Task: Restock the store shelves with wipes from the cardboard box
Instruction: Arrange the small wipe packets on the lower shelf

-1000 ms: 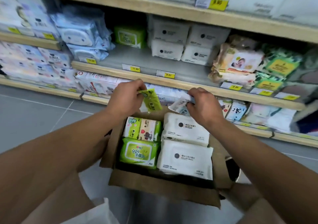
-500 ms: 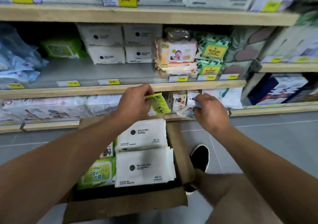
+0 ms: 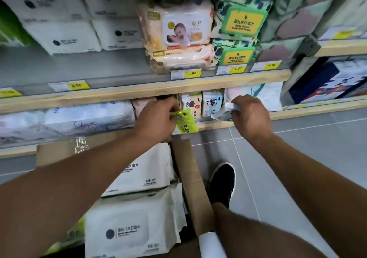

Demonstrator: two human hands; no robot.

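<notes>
My left hand (image 3: 156, 119) pinches a small yellow-green wipes pack (image 3: 185, 122) at the front edge of the lower shelf (image 3: 278, 115). My right hand (image 3: 249, 115) grips a small white-and-blue wipes pack (image 3: 223, 114) just right of it, in front of two small upright packs (image 3: 202, 104) standing on that shelf. Below my arms the open cardboard box (image 3: 190, 178) holds large white wipes packs (image 3: 145, 176) and a green pack (image 3: 77, 230) partly hidden by my left forearm.
The middle shelf (image 3: 158, 88) carries white packs (image 3: 65, 37), a pink baby-wipes stack (image 3: 178, 35) and green-labelled packs (image 3: 240, 25), with yellow price tags along its edge. A black shoe (image 3: 222, 182) stands on the grey tiled floor right of the box. Blue boxes (image 3: 327, 79) sit at far right.
The view has swung right and closer to the shelves. Both hands, still holding their small packs, have moved forward to the lower shelf's edge near the small upright packs.
</notes>
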